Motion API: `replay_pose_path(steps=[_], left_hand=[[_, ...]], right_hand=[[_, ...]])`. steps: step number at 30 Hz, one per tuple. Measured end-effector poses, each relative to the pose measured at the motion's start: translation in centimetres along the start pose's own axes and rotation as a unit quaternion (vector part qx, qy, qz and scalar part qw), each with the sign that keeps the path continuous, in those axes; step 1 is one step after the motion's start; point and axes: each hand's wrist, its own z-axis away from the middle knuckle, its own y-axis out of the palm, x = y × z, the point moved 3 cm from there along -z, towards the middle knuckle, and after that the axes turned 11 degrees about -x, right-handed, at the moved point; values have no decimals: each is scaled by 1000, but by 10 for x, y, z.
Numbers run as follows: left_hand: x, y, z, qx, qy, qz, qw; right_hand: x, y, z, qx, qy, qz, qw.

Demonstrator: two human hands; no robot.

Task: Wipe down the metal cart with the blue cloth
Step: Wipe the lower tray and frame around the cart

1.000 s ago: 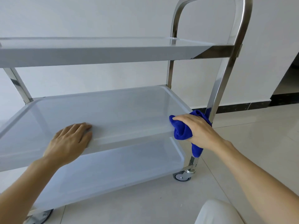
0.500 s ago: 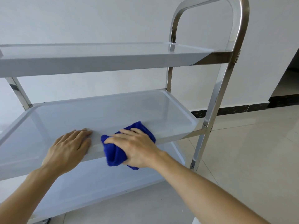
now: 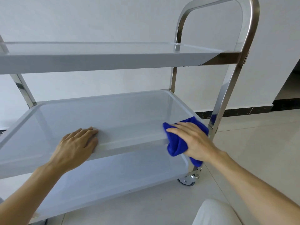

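We are looking down at a three-shelf metal cart that is standing on a pale tiled floor against a white wall. Our right hand is closing around the bunched blue cloth, fingers spread over the top of it, and is pressing it against the front rim of the middle shelf at that shelf's right end, just beside the cart's near right upright. Part of the cloth is hanging below the rim, and another fold is showing behind our knuckles, close to the upright. Our left hand is lying flat and open, palm down, on the same front rim further left, with the fingertips reaching over onto the shelf surface; it is gripping nothing. The two hands are sitting well apart along the rim. Above them the top shelf is running across the frame, joined to the arched handle on the right. Below, the bottom shelf is showing, with a caster wheel under its right corner. A light-clothed knee is showing at the lower edge.
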Motion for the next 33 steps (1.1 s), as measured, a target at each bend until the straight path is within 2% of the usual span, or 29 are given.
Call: replay_pose_path(steps=[5,8,11,13,15,18,22,27,30,33], left_hand=[[-8,0,5,0,2,9,1000],[-7,-2,4,30,2,24,999],[4,-11,4,67,18,61,996],[14,-17,9,40,37,30,998],[20,-19,14,5,7,-7,1000],[12,-14,19,-6,-8,-45,999],[0,-12,15,-9,-7,-28,1000],[-27,-9,15,-29,16,-20,999],[-47,-2,11,-39,34,-6,999],[-69,12,2,-33,55,-2,998]], right_hand=[[75,36,-31,-8,-92,17,996],[94,47,-38,7,-92,32,995],[84,41,-38,37,-58,64,996],[72,38,-37,40,-45,79,995],[64,37,-33,7,-58,91,994],[63,36,-28,-61,-84,120,987],[56,33,-22,-131,-112,131,976],[33,22,-7,-157,-139,148,966],[15,15,3,-166,-115,147,968],[-4,6,13,-159,-50,145,975]])
